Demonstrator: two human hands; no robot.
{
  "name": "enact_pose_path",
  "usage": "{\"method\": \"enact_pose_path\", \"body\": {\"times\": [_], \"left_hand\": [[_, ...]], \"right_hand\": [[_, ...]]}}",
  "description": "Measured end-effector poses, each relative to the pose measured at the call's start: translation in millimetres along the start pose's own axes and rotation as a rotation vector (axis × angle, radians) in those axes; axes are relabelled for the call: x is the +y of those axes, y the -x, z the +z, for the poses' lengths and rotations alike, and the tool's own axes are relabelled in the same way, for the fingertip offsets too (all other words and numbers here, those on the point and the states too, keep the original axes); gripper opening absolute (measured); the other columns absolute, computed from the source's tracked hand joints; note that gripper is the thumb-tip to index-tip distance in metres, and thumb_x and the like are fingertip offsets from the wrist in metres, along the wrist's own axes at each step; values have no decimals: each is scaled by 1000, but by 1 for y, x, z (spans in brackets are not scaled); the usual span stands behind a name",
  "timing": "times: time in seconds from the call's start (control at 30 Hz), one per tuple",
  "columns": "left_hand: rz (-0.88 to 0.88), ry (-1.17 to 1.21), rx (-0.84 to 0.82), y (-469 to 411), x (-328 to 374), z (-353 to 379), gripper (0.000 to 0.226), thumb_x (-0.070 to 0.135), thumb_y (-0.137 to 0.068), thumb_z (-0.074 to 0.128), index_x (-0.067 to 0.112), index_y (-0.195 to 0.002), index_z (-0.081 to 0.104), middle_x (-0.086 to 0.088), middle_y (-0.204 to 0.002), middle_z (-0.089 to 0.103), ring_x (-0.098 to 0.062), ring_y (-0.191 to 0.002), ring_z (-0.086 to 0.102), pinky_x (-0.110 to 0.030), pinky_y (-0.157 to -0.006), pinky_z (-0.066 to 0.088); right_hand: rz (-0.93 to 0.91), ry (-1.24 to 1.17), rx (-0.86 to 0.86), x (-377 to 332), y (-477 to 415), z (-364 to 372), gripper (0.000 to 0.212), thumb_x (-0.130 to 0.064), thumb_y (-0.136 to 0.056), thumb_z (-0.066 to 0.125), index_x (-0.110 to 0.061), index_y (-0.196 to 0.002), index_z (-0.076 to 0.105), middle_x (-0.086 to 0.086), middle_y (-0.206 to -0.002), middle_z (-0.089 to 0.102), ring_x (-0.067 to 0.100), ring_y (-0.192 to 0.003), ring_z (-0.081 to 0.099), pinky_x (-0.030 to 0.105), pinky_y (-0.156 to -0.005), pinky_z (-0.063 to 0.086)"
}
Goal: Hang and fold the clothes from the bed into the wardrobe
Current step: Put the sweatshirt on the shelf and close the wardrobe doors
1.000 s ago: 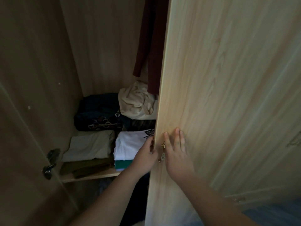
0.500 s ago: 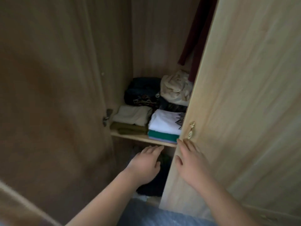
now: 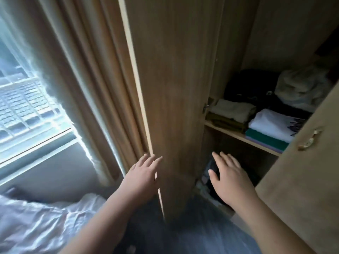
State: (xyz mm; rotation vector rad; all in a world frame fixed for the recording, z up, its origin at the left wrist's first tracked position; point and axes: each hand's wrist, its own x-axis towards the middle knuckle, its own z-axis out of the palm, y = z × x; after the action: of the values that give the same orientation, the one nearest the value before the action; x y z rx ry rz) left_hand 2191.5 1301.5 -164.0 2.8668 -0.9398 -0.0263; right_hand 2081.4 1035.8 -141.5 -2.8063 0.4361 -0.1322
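The wooden wardrobe stands open, its left door [image 3: 170, 88] swung out in the middle of the view and its right door [image 3: 300, 180] with a brass handle [image 3: 310, 140] at the right. My left hand [image 3: 141, 175] lies with straight fingers against the left door's outer edge. My right hand [image 3: 229, 176] hovers, fingers spread, in front of the dark lower compartment, holding nothing. On the shelf [image 3: 238, 136] sit folded clothes: an olive stack [image 3: 231, 114], a white shirt on green and lilac ones [image 3: 275, 129], dark garments [image 3: 251, 85] and a crumpled cream one [image 3: 302, 88] behind.
A bed with pale bedding [image 3: 36, 226] lies at the lower left. Beige curtains [image 3: 88, 88] hang beside a bright window [image 3: 22, 99]. Dark clothes fill the compartment [image 3: 211, 173] under the shelf. A dark blue blurred surface [image 3: 192, 235] lies below my arms.
The view has swung left, bringing the window and bed into sight. My left hand moved from the wardrobe opening to the left door's edge. My right hand left the right door.
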Motion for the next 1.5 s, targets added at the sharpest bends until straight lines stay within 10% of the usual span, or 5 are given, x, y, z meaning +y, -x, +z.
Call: {"method": "enact_pose_path", "body": {"times": [0.3, 0.47, 0.7, 0.97, 1.5], "left_hand": [[-107, 707, 106, -59, -41, -63, 70, 40, -74, 40, 62, -138, 22, 24, -107, 67, -8, -92, 70, -21, -70, 53], [5, 663, 71, -60, -35, -45, 62, 25, -86, 45, 38, -142, 23, 9, -116, 66, -20, -98, 66, -44, -84, 55], [555, 357, 190, -69, 14, -11, 84, 20, -81, 49, 30, -158, 14, 12, -159, 32, -17, -148, 23, -41, -119, 27], [822, 223, 173, -135, 127, 19, 90, 25, -93, 48, 43, -154, -16, 11, -163, -26, -16, -149, -28, -48, -118, -4], [696, 42, 177, -279, 314, 63, 86, 42, -95, 38, 32, -155, -22, 1, -162, -29, -29, -147, -33, -63, -119, 3]], "right_hand": [[-64, -66, 135, -86, -38, -19, 58, -47, -100, 42, -31, -154, 27, -7, -161, 28, 15, -150, 18, 35, -120, 26], [-73, -160, 264, -106, -28, -30, 55, -44, -99, 44, -31, -151, 31, -11, -156, 35, 8, -146, 25, 24, -115, 28], [-183, -150, 542, -101, 5, -62, 60, -38, -99, 44, -30, -155, 25, -12, -158, 32, 4, -146, 28, 22, -118, 28], [97, 149, 690, -10, 19, -93, 70, -41, -97, 35, -29, -159, 5, -9, -167, -1, 12, -153, 8, 42, -116, 30], [103, 647, 604, 245, -90, -153, 75, -32, -94, 44, -14, -159, 12, 7, -167, 4, 25, -154, 4, 51, -123, 14]]}}
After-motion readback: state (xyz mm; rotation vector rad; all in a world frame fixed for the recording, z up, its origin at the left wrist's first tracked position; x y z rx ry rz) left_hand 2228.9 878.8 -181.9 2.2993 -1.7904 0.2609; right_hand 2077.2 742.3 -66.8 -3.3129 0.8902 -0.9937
